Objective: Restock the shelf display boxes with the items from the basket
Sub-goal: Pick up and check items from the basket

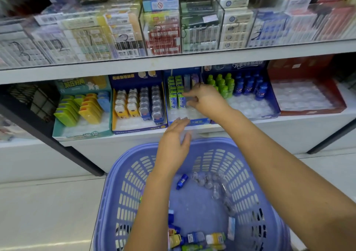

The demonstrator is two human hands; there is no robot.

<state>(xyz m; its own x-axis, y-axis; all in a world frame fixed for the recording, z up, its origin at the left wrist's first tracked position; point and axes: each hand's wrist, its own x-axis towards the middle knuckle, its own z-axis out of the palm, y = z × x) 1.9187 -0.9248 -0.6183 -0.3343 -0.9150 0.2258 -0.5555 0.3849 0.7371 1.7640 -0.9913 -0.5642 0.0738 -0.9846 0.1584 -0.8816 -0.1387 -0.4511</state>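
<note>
My right hand [202, 98] curls inside the blue display box [198, 121] beside green packs [173, 100]; I cannot tell if it grips anything. My left hand [174, 141] is spread over the purple basket [123, 193] of loose packets [194, 238].

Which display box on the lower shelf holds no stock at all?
The red box at the far right: its clear tray shows only bare pockets, while each of the other four boxes holds items.

Basket [113, 193] front rim out of frame
</note>
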